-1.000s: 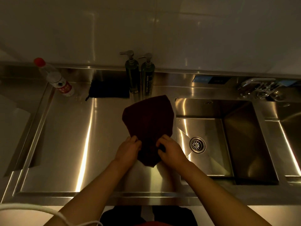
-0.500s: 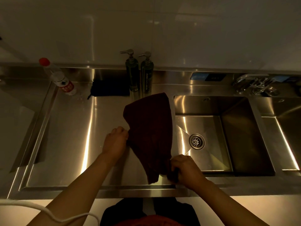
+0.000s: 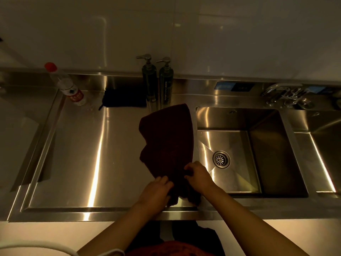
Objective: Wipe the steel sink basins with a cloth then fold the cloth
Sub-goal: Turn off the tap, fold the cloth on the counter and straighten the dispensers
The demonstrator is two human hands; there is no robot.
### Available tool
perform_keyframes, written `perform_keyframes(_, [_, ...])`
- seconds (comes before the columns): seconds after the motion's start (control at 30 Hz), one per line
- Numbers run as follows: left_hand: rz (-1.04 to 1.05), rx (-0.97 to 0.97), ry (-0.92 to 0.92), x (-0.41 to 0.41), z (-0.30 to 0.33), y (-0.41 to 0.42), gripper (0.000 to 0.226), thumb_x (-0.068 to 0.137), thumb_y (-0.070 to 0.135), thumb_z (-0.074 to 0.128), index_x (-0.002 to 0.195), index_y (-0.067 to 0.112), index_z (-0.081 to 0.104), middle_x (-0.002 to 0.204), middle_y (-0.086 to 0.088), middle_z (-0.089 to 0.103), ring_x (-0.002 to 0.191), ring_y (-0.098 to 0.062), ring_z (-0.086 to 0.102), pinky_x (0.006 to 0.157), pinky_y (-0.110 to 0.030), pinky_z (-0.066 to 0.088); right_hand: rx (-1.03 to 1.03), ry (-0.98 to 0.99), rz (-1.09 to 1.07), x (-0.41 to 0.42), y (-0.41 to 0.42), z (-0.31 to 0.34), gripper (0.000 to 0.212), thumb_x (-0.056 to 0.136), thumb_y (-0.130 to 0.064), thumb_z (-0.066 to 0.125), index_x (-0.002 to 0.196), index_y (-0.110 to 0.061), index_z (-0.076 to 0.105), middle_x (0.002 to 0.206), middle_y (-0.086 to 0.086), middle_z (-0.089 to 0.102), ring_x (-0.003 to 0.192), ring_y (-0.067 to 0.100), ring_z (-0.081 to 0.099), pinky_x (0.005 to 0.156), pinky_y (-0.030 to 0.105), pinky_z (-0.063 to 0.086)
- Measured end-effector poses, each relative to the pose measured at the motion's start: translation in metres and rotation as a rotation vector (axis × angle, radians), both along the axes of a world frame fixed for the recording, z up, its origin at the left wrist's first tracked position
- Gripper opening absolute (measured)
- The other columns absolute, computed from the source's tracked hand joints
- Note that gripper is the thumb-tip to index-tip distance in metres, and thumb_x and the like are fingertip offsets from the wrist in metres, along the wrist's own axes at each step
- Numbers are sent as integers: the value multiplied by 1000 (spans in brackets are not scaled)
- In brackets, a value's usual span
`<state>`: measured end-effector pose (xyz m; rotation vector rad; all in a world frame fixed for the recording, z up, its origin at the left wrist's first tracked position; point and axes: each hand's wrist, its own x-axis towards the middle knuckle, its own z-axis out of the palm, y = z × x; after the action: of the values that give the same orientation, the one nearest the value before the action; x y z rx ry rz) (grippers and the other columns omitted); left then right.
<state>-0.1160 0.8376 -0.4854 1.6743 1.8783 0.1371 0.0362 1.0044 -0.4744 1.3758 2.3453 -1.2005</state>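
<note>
Head view shows a dark red cloth (image 3: 167, 143) spread on the steel drainboard (image 3: 83, 154), just left of the sink basin (image 3: 267, 145) with its drain (image 3: 221, 159). Both the left hand (image 3: 156, 194) and right hand (image 3: 198, 175) pinch the cloth's near end with curled fingers. Behind it stand two pump bottles (image 3: 158, 84), a black cloth (image 3: 122, 97) and a red-capped bottle (image 3: 66, 85); a tap (image 3: 284, 93) stands at far right
</note>
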Motion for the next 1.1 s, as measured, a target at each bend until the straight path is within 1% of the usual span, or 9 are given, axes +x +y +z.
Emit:
perform_keyframes(0.17, [46, 38, -36, -9, 6, -1, 28, 95, 13, 57, 122, 18, 63, 122, -2, 55, 108, -20, 55, 83, -30, 46, -15, -35, 13, 3, 9, 15, 28, 85, -3, 74, 111, -13, 76, 112, 1, 71, 102, 12, 65, 88, 18, 48])
perform_keyframes(0.27, [106, 83, -124, -30, 17, -14, 15, 87, 5, 59, 97, 14, 65, 105, 1, 56, 90, -16, 56, 71, -26, 43, -6, -84, -6, 15, 31, 31, 26, 78, 5, 73, 96, -11, 81, 97, 4, 76, 90, 15, 70, 83, 26, 56])
perform_keyframes(0.37, [142, 57, -171, -53, 24, -38, 19, 80, 5, 60, 88, 21, 63, 96, 17, 49, 80, 2, 47, 66, -11, 36, -108, -259, 30, 34, 46, 40, 23, 76, 1, 80, 94, -13, 81, 96, 3, 76, 90, 17, 72, 84, 28, 59])
perform_keyframes(0.47, [120, -23, -136, -65, 19, -60, 20, 77, 11, 56, 89, 26, 62, 95, 19, 47, 83, -1, 48, 65, -9, 34, -122, -327, 146, 43, 38, 36, 20, 82, -6, 79, 100, -14, 80, 105, 2, 75, 97, 17, 70, 87, 27, 56])
perform_keyframes(0.6, [98, -141, -97, -69, 14, -64, 26, 81, 12, 59, 98, 30, 66, 101, 19, 51, 95, -4, 52, 70, -11, 36, 39, -220, 96, 28, 27, 30, 22, 88, -7, 67, 108, -10, 76, 113, 9, 71, 107, 26, 67, 91, 32, 53])
perform_keyframes(0.73, [224, -31, -136, -73, 23, -34, 21, 91, 18, 58, 104, 31, 69, 104, 16, 56, 95, -7, 56, 70, -12, 34, 123, -43, 99, -5, 32, 30, 36, 91, -9, 65, 127, -12, 67, 130, 8, 57, 117, 27, 60, 96, 28, 47])
perform_keyframes(0.83, [323, 76, -97, -80, 27, 3, 30, 95, 18, 62, 125, 20, 69, 124, 2, 61, 113, -19, 58, 84, -23, 42, 161, 20, 166, -30, 44, 29, 49, 91, -13, 65, 140, -13, 56, 144, 7, 47, 128, 28, 52, 106, 31, 43])
perform_keyframes(0.93, [362, 132, -84, -89, 28, 41, 49, 97, 18, 62, 145, 15, 56, 145, -8, 52, 132, -27, 49, 106, -34, 43, 243, 5, 239, -58, 64, 26, 62, 92, -18, 66, 150, -15, 45, 157, 8, 36, 137, 33, 45, 112, 44, 42])
perform_keyframes(1.1, [331, 53, 49, -115, 8, 88, 70, 102, 26, 57, 163, 14, 24, 168, -16, 21, 151, -36, 27, 123, -45, 29, 313, -29, 316, -96, 104, 17, 67, 100, -18, 58, 160, -14, 27, 168, 10, 15, 152, 33, 25, 120, 48, 33])
